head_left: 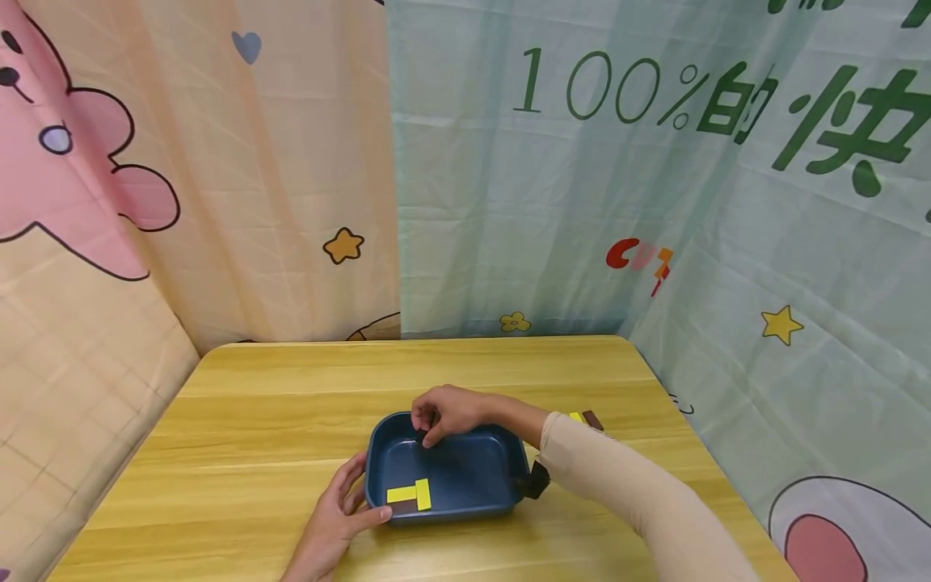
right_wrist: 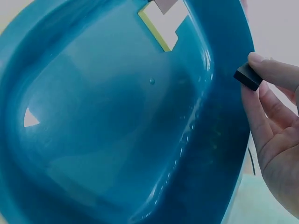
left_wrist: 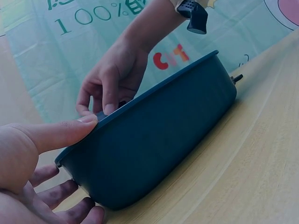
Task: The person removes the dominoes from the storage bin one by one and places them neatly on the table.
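A deep blue plastic basin [head_left: 465,469] sits on the table. My left hand [head_left: 336,509] holds its near left corner; in the left wrist view the thumb [left_wrist: 70,133] lies on the rim and the other fingers are at the outer wall. Over the far left part of the basin, my right hand [head_left: 454,408] pinches a small black block [right_wrist: 248,76] between thumb and fingers, beside the basin wall. Inside, at the near left corner, lie yellow blocks [head_left: 423,495] with a dark brown block [head_left: 403,507] against them.
Beyond the right forearm, a yellow piece [head_left: 576,417] and a brown piece [head_left: 592,420] lie on the wooden table [head_left: 276,420], partly covered by the sleeve. A black device [left_wrist: 194,16] is strapped at the right wrist. Printed curtains [head_left: 473,202] hang behind the table.
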Tool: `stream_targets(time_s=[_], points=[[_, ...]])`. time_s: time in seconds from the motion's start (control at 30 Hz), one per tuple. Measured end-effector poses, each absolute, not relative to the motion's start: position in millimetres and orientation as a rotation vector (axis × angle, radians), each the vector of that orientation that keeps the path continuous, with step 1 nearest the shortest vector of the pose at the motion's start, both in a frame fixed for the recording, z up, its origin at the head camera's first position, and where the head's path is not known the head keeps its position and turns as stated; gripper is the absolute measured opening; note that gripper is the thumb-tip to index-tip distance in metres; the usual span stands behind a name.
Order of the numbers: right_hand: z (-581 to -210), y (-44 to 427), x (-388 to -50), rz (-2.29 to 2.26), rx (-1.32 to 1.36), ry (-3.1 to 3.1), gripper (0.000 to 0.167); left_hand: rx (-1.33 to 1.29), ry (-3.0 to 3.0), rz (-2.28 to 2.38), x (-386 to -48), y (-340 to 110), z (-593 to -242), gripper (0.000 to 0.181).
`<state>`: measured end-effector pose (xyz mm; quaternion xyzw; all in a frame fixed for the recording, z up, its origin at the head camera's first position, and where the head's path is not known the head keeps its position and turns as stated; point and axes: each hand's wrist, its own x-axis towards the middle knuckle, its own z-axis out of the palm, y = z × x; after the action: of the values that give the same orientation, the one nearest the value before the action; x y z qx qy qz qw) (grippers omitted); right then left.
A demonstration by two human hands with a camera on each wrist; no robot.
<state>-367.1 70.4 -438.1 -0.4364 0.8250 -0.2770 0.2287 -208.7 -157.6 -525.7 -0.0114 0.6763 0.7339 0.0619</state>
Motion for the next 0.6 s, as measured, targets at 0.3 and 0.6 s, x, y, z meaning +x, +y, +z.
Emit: stream_targets(time_s=[0.3,0.6], points=[[-432.6,96.0,-364.3,-0.872,-1.103,2.325,0.022,-0.067,2.057,2.205,-209.6,-155.5,-523.1,0.093],[-438.9,116.4,-361.1,-0.946,-1.025,2.364,0.023,-0.049,2.073,2.195,-209.7,-158.2,-523.8,0.096]])
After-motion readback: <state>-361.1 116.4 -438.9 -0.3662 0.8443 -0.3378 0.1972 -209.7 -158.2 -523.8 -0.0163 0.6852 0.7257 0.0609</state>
